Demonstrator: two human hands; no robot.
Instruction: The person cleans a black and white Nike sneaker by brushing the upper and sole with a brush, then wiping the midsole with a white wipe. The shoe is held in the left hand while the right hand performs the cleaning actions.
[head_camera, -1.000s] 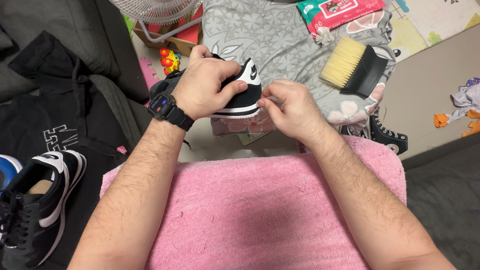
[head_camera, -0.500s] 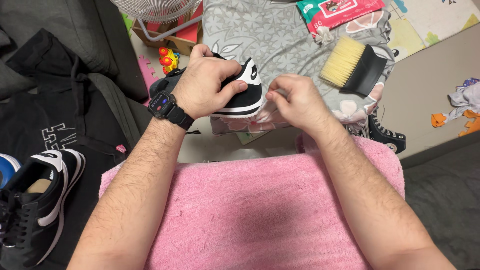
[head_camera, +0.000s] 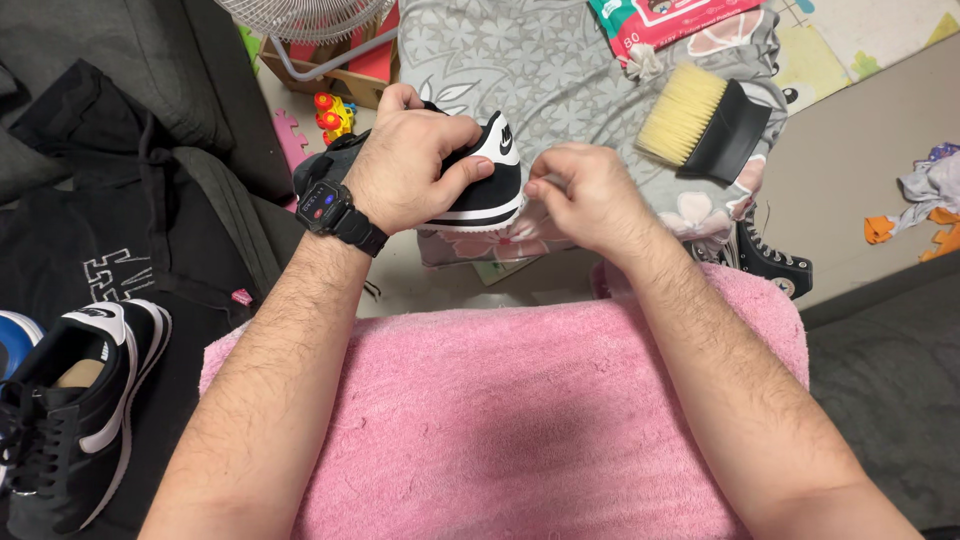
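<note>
Left hand: our left hand (head_camera: 405, 170) wraps over the top of a black-and-white sneaker (head_camera: 487, 180), fingers closed around its upper, thumb pressed on the side near the heel.
Right hand: our right hand (head_camera: 585, 200) sits just beside the heel, fingertips pinched on something small and pale; we cannot tell what it is.
Sneaker position: held in the air above the edge of the grey floral cloth (head_camera: 540, 70), sole down, heel toward the right hand.
Lap: pink towel (head_camera: 500, 400) spread under both forearms.
Nearby: soft-bristled brush (head_camera: 705, 125) lies on the cloth, well apart from the hands; pack of wipes (head_camera: 670, 18) beyond it; matching sneaker (head_camera: 75, 400) on dark clothing at left; black high-top shoe (head_camera: 770, 260) at right.
Working note: we judge the grip should stay firm on the upper so the heel does not twist while the pinching fingers work along the sole edge; short, light passes seem best.
</note>
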